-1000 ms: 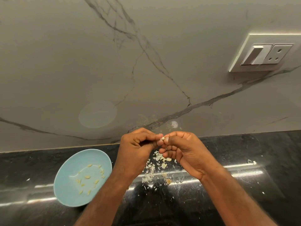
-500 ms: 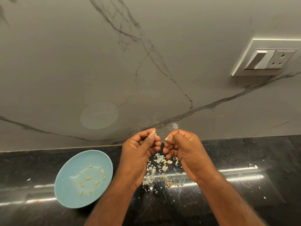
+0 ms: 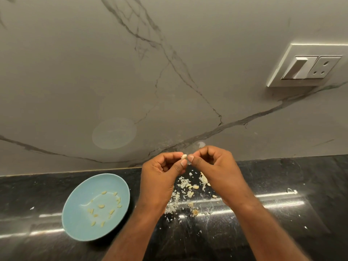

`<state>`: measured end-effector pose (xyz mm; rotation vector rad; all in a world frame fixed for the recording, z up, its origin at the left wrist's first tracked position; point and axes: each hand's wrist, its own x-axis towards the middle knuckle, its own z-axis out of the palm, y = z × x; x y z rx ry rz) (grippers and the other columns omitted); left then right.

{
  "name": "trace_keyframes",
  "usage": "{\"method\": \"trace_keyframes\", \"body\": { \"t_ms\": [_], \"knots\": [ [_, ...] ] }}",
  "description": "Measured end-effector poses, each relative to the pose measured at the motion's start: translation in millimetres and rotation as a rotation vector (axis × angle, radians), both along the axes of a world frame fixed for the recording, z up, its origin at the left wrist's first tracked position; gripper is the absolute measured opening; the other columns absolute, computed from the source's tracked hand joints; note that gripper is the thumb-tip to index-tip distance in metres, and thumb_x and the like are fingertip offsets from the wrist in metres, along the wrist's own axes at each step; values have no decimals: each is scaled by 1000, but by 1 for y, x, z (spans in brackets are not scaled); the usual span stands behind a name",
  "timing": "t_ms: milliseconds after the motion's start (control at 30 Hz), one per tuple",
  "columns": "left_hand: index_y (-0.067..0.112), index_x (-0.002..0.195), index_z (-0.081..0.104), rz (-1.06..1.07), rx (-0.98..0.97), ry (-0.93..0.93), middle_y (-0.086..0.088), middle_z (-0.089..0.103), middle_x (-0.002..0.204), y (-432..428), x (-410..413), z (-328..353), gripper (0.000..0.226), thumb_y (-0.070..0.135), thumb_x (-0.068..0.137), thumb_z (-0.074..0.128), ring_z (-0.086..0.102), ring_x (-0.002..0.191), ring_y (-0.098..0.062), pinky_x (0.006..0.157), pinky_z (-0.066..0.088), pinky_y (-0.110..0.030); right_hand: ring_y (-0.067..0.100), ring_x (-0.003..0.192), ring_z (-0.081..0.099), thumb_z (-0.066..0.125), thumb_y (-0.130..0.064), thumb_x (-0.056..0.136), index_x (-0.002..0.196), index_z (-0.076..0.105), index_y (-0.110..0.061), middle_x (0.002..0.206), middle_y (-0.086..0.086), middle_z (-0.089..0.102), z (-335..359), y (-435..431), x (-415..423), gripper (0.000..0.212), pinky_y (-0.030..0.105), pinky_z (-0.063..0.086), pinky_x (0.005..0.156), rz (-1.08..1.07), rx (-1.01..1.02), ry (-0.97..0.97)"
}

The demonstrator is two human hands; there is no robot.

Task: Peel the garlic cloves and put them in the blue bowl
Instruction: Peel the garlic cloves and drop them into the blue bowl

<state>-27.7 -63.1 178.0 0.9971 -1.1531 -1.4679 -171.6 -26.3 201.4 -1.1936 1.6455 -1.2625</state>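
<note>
A glossy black countertop (image 3: pixel 282 232) carries the blue bowl (image 3: pixel 79 221), with peeled cloves (image 3: pixel 101 206) scattered inside it. Just right of the bowl lies a litter of papery skins (image 3: pixel 180 185). Above the skins, the left hand (image 3: pixel 160 178) and right hand (image 3: pixel 216 170) pinch one garlic clove (image 3: pixel 184 156) between curled fingertips. Behind the bowl rises a grey veined marble wall (image 3: pixel 94 72), with a switch plate (image 3: pixel 308 66) far to the bowl's right.
</note>
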Motion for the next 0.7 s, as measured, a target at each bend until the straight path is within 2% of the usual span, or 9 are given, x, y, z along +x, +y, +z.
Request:
{"method": "trace_keyframes", "body": {
  "t_ms": [100, 200, 300, 367, 467, 567, 700],
  "knots": [
    [17, 92, 75, 18, -72, -69, 1, 77, 87, 2, -1, 1, 19, 5, 79, 79, 73, 83, -13, 72, 58, -23, 7, 73, 66, 77, -14, 86, 88, 72, -15, 80, -2, 74, -3, 0, 2, 5, 22, 54, 70, 17, 36, -71],
    [19, 91, 75, 45, -112, -117, 3, 77, 85, 1, 0, -1, 19, 4, 79, 79, 73, 81, -11, 72, 58, -22, 2, 66, 59, 78, -15, 86, 83, 70, -17, 73, -4, 68, -8, -2, 0, 8, 17, 51, 63, -101, 12, 21],
    [20, 89, 75, 62, -149, -154, 5, 76, 84, 2, 0, -3, 19, 6, 79, 80, 72, 80, -9, 71, 56, -19, -1, 78, 68, 68, -11, 94, 94, 74, -28, 83, -8, 75, -9, -1, -2, 18, 16, 52, 70, -82, 37, 91],
    [19, 90, 75, 61, -179, -187, 7, 76, 83, 3, 0, -2, 17, 7, 79, 81, 72, 79, -7, 71, 55, -17, 2, 89, 71, 65, -9, 96, 104, 74, -25, 93, -6, 77, -8, 0, -1, 21, 20, 54, 76, 3, 56, -33],
    [20, 89, 74, 52, -227, -244, 9, 75, 81, 6, 1, 0, 14, 8, 82, 78, 71, 76, -5, 69, 54, -16, 8, 86, 72, 72, -14, 89, 104, 75, -18, 94, 0, 77, -4, 2, 4, 15, 23, 56, 72, 80, 64, -220],
    [28, 86, 72, 53, -266, -312, 12, 73, 80, 7, 1, 0, 20, 9, 84, 77, 70, 75, -6, 69, 55, -17, 9, 83, 71, 74, -12, 88, 98, 77, -16, 92, 2, 77, -6, 2, 5, 12, 21, 54, 71, 67, 45, -223],
    [29, 88, 74, 41, -284, -344, 12, 73, 82, 8, 3, 1, 19, 11, 84, 77, 70, 78, -5, 71, 55, -18, 14, 88, 72, 74, -8, 87, 96, 77, -12, 92, 5, 77, -6, 4, 5, 11, 22, 55, 73, 69, 3, -252]
  ]
}}
